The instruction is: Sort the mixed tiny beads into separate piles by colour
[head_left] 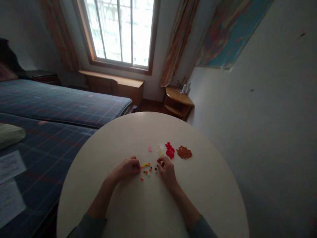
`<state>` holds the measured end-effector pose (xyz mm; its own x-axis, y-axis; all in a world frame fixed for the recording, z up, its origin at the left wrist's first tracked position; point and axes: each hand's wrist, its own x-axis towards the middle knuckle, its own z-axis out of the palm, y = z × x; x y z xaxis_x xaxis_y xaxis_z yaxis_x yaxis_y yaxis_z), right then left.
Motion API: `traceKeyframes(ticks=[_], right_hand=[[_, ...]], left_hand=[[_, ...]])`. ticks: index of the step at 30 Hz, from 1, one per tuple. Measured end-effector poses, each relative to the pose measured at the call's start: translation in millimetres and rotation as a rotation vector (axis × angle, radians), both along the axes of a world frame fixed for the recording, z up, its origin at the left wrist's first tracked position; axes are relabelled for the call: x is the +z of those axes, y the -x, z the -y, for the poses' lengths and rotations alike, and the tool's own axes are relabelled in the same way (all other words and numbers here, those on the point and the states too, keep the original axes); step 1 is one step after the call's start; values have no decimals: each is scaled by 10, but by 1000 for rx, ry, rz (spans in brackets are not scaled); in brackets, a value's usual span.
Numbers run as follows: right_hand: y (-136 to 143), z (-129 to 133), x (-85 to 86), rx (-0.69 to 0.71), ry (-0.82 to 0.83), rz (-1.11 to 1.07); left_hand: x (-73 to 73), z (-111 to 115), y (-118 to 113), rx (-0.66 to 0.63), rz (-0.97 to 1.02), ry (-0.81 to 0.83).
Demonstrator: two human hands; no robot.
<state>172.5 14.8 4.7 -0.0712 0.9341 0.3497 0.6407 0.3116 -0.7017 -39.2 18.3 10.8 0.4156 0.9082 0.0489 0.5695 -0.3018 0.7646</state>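
Small orange, yellow, black and white pieces (146, 165) lie scattered on a round white table (148, 129) between my two hands. My left hand (130, 167) rests at their left edge, its fingers curled together beside an orange piece; anything in them is too small to name. On the right, my right hand (166, 170) has thumb and index finger pinched near a few black and white pieces (156, 169), and its contents cannot be made out. Behind the hands are small piles: pink (150, 148), pale yellow (159, 150), red (169, 150) and brown (184, 152).
Beds with blue plaid mattresses (61, 99) stand to the left, with papers (11, 188) on the nearer one. Beyond the table are a low wooden desk (128, 82) and a corner shelf (179, 96). A wall runs along the right.
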Motion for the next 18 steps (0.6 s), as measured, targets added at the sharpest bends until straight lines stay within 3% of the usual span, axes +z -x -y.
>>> traceKeyframes(ticks=[5, 18], right_hand=[[7, 3, 13, 0, 16, -10], [5, 4, -6, 14, 32, -26]], left_hand=[[-32, -14, 4, -8, 24, 11], [-4, -34, -5, 135, 45, 5]])
